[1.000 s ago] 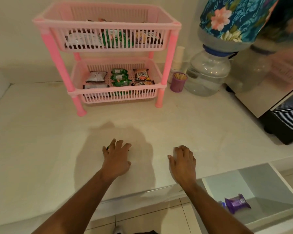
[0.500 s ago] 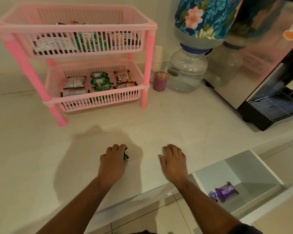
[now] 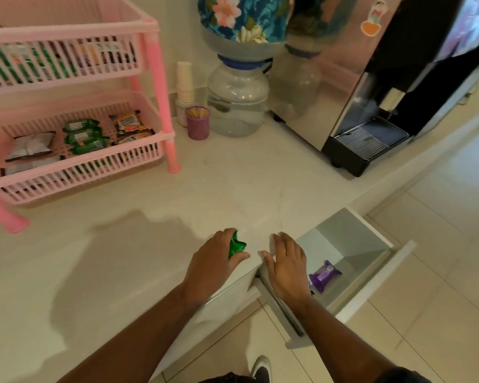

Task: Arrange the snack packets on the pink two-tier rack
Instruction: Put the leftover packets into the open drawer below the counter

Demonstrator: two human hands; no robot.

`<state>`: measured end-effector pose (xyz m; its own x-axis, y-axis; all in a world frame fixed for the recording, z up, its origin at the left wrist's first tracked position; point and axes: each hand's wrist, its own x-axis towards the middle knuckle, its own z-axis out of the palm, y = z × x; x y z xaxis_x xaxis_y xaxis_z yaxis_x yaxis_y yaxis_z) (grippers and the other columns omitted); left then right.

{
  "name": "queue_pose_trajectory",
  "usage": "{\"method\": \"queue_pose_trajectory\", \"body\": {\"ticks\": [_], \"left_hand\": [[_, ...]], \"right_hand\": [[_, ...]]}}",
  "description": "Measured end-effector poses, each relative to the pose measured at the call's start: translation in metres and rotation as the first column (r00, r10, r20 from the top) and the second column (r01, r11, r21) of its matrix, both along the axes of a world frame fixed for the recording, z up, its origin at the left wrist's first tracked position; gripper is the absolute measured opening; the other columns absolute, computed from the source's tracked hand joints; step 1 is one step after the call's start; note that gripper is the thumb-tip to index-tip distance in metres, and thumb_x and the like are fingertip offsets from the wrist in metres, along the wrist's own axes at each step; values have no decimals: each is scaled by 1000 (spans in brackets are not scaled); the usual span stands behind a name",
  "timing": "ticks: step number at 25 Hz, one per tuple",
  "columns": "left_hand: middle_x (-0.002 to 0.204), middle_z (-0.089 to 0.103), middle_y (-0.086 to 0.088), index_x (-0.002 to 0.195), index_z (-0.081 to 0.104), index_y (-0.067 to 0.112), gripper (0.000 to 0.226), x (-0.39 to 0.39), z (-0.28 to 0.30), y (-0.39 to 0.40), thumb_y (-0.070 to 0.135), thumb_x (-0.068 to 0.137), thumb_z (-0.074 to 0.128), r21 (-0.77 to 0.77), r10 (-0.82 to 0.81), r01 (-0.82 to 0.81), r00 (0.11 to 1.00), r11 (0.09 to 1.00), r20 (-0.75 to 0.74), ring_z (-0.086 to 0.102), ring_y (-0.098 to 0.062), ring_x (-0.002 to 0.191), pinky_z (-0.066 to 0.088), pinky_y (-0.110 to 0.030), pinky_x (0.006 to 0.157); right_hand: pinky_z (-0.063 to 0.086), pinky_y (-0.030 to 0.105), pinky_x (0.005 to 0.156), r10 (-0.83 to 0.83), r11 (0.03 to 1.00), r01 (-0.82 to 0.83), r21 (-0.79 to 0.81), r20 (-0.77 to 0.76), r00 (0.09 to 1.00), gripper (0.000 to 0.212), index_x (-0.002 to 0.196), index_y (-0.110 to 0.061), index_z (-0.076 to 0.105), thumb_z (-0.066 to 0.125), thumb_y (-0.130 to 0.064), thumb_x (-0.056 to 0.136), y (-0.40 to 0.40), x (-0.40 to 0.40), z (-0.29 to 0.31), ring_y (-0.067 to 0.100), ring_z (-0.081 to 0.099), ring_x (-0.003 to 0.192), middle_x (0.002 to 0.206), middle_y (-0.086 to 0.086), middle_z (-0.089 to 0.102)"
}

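The pink two-tier rack (image 3: pixel 161 106) stands on the white counter at the upper left. Its lower tier holds white, green (image 3: pixel 83 135) and brown snack packets in rows; more packets show through the slats of the upper tier. My left hand (image 3: pixel 213 261) is closed around a small green packet (image 3: pixel 237 246) near the counter's front edge. Just to its right, my right hand (image 3: pixel 286 265) hovers with fingers spread over the counter corner and the open drawer (image 3: pixel 371 233). A purple packet (image 3: pixel 324 275) lies inside that drawer.
A purple cup of sticks (image 3: pixel 197 123), a stack of paper cups (image 3: pixel 185 82) and a water bottle dispenser with a floral cover (image 3: pixel 238 103) stand right of the rack. A black and steel coffee machine (image 3: pixel 371 114) fills the back right. Tiled floor lies below.
The view has swung right and closer, pushing the rack to the left. Both hands moved right toward the drawer; the green packet now shows clearly in my left hand.
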<state>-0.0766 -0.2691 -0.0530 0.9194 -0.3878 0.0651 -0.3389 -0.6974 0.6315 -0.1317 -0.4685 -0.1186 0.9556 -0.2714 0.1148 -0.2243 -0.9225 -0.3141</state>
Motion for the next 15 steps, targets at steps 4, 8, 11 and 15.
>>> {"method": "queue_pose_trajectory", "body": {"ticks": [4, 8, 11, 15], "left_hand": [[122, 61, 6, 138, 46, 26, 64, -11, 0, -59, 62, 87, 59, -151, -167, 148, 979, 977, -121, 60, -10, 103, 50, -23, 85], [118, 60, 9, 139, 44, 27, 60, -19, 0, -108, 54, 89, 61, -256, -259, 162, 875, 953, -410, 60, -7, 103, 48, -21, 87], [107, 63, 8, 126, 52, 26, 43, -24, -5, -139, 41, 89, 64, -274, -301, 168, 760, 947, -576, 62, -7, 96, 54, -27, 85], [99, 61, -4, 115, 52, 19, 33, -28, -27, -175, 17, 85, 65, -188, -264, 189, 591, 964, -762, 61, -17, 87, 50, -30, 76]], "right_hand": [[29, 43, 116, -108, 994, 108, -7, -19, 994, 56, 145, -23, 40, 25, -57, 103, -33, -26, -2, 23, 33, 141, 153, 3, 36], [34, 47, 114, -186, 981, 182, -62, -61, 981, 43, 139, -17, 49, 51, -31, 99, -60, -48, -3, 28, 37, 139, 151, 9, 40], [32, 48, 115, -313, 949, 311, -44, -82, 946, 46, 137, -15, 52, 62, -20, 92, -82, -61, 1, 32, 35, 141, 152, 12, 37], [29, 49, 117, -554, 828, 555, 80, -38, 832, 47, 137, -13, 49, 62, -15, 91, -107, -77, 6, 34, 28, 144, 154, 16, 32]]}}
